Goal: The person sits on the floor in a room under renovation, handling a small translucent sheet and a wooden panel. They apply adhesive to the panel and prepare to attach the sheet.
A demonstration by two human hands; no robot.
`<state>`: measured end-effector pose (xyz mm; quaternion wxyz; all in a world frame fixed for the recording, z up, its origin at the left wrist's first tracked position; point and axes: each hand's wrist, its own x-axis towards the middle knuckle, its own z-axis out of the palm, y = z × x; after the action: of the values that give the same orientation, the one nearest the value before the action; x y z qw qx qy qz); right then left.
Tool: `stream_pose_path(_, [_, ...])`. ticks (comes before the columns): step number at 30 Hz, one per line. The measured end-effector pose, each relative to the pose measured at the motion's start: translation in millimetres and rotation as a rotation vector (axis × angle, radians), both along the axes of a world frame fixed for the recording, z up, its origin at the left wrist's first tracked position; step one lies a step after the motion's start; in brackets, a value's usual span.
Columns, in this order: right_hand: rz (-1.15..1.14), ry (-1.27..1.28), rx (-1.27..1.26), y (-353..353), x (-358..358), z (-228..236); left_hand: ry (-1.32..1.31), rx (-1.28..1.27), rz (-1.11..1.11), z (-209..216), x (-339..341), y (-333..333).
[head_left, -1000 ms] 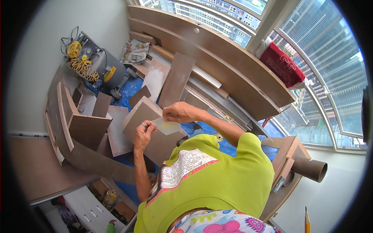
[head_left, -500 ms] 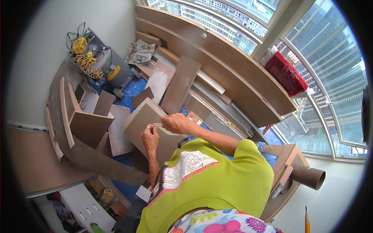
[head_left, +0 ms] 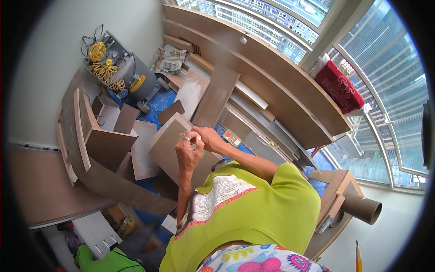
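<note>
My left hand (head_left: 188, 152), with a ring on one finger, is closed with its fingertips pinched. Right against it, my right hand (head_left: 207, 138) is closed too, its fingers partly hidden behind the left. A small edge of a thin pale sheet (head_left: 183, 134) shows at the left fingertips; the hands hide the rest of it. Beneath both hands lies a brown wooden panel or box (head_left: 168, 146), its surface partly covered by my arms.
A grey air compressor (head_left: 136, 75) with a coiled yellow hose stands at the back left. Cut boards (head_left: 216, 95) lie beyond the hands, before long curved panels (head_left: 272, 77) under the windows. A cardboard tube (head_left: 362, 208) is at right. Another person's green sleeve or shirt (head_left: 108, 262) shows at lower left.
My hands have come together, and the pale sheet that stretched between them is now mostly hidden. A person in green has come into view at lower left. The view has shifted slightly.
</note>
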<state>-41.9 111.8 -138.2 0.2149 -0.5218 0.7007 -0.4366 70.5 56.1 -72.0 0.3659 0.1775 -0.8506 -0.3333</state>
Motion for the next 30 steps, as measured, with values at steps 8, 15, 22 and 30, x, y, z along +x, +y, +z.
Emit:
stream_pose_path(8, [-0.309, -0.491, -0.147, 22, -65, 6, -0.052, 0.23, 0.059, 15, -18, -37])
stream_pose_path(15, [-0.286, -0.757, -0.299, 54, -87, 38, -0.022, 0.252, -0.034, 13, -74, -40])
stream_pose_path(22, [-0.333, -0.408, -0.267, 59, -86, 35, -0.105, 0.411, -0.092, 7, -86, -32])
stream_pose_path(30, [0.131, 0.17, -0.109, 64, -114, 63, -0.223, 0.2, -0.033, 19, -63, -37])
